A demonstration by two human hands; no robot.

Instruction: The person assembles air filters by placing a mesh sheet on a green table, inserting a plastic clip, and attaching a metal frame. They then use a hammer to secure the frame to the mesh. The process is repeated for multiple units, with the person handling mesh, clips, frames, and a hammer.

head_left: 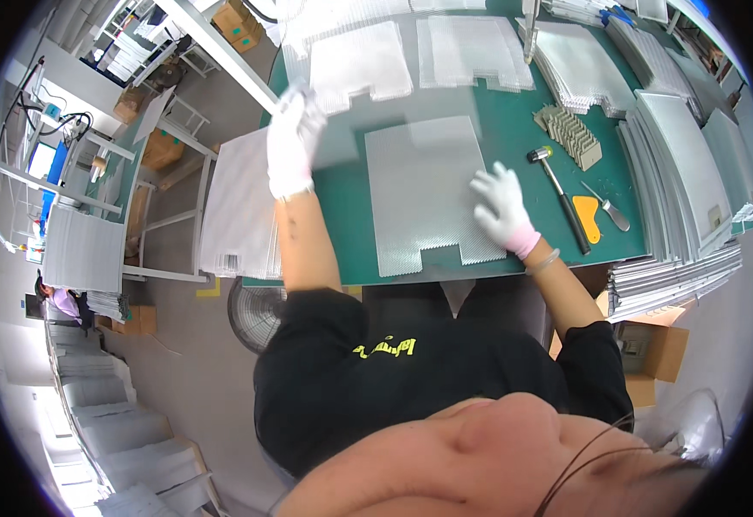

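Note:
A grey, finely ribbed panel point(424, 194) lies flat on the green table in front of me, its notched edge toward me. My right hand point(503, 207), in a white glove with a pink cuff, rests on the panel's right edge with the fingers spread. My left hand point(295, 142), also gloved, is raised over the table's left side and blurred by motion. Its fingers appear closed on a translucent sheet point(335, 142), smeared to a pale streak reaching right above the panel. The exact grip is unclear.
Stacks of notched panels point(359, 65) line the table's far side. To the right lie a hammer point(564, 202), a yellow scraper point(585, 217), a screwdriver point(609, 209) and several small grey-brown pieces point(570, 138). More panels point(678, 172) stack at the right edge. A pale sheet stack point(240, 207) stands left.

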